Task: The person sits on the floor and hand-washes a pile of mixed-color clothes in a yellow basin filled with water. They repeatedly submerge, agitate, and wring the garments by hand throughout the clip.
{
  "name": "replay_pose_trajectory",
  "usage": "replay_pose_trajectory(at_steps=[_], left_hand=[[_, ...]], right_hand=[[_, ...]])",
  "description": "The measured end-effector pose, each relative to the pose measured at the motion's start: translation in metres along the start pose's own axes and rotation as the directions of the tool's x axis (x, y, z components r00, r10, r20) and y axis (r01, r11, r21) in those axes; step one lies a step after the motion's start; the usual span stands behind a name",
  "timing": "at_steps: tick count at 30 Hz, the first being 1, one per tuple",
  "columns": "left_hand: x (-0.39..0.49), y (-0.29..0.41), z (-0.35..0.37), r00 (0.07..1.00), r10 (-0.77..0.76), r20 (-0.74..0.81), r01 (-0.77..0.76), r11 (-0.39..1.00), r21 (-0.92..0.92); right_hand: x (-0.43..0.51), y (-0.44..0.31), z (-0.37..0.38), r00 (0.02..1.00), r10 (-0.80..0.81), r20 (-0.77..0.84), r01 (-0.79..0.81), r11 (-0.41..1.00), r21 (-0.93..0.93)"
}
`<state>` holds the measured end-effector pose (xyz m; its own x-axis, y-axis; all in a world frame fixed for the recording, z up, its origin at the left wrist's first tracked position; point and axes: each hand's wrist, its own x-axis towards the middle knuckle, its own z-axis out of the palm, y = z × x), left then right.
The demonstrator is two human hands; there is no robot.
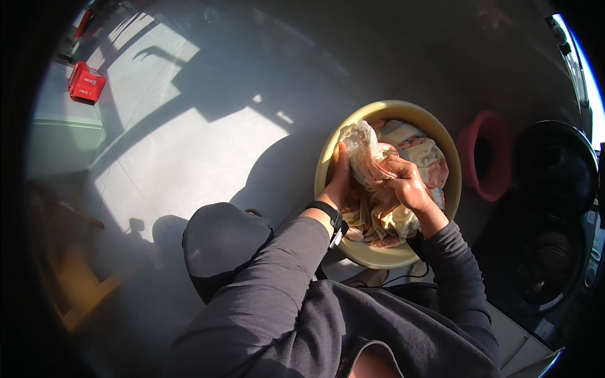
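Observation:
A round cream-yellow plastic basin (451,189) stands on the floor before me, filled with bunched, wet-looking printed fabric (432,160) in cream, pink and pale blue. My left hand (341,165) is inside the basin's left side, at the edge of a pale cloth (361,141); its fingers are partly hidden, so its hold is unclear. Over the middle of the basin, my right hand (404,179) grips a piece of the fabric by its pink-trimmed edge. More folds lie below and between both hands.
Right of the basin are a pink plastic tub (502,156) and a large black round basin (553,160). Beside these is a dark appliance with a round door (550,264). A red container (87,84) stands at far left, a yellow-orange piece of furniture (90,302) at lower left.

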<state>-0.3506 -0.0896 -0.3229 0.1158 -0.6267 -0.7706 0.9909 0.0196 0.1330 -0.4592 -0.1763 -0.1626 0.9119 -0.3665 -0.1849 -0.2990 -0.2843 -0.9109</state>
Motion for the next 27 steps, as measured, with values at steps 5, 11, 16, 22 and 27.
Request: replay_pose_trajectory(at_steps=[5, 11, 16, 22, 27], left_hand=[[-0.008, 0.005, 0.009, 0.935, -0.164, 0.313, 0.167, 0.986, 0.017], [-0.017, -0.017, -0.013, 0.948, -0.157, 0.276, 0.149, 0.988, 0.047], [-0.009, -0.021, -0.001, 0.985, -0.057, 0.16, 0.046, 0.996, 0.071], [-0.017, -0.028, 0.018, 0.991, 0.126, -0.042, -0.113, 0.966, 0.232], [-0.016, -0.028, 0.018, 0.881, 0.339, -0.329, -0.117, 0.831, 0.543]], right_hand=[[-0.047, -0.032, -0.004, 0.99, -0.127, -0.06, 0.122, 0.989, -0.089], [-0.027, 0.001, 0.055, 0.882, -0.354, -0.31, 0.067, 0.747, -0.662], [-0.004, 0.031, 0.071, 0.879, -0.356, -0.316, 0.008, 0.675, -0.738], [0.018, 0.062, 0.043, 0.963, -0.102, -0.249, -0.066, 0.807, -0.587], [0.066, 0.072, 0.013, 0.924, 0.251, -0.288, -0.381, 0.579, -0.721]])
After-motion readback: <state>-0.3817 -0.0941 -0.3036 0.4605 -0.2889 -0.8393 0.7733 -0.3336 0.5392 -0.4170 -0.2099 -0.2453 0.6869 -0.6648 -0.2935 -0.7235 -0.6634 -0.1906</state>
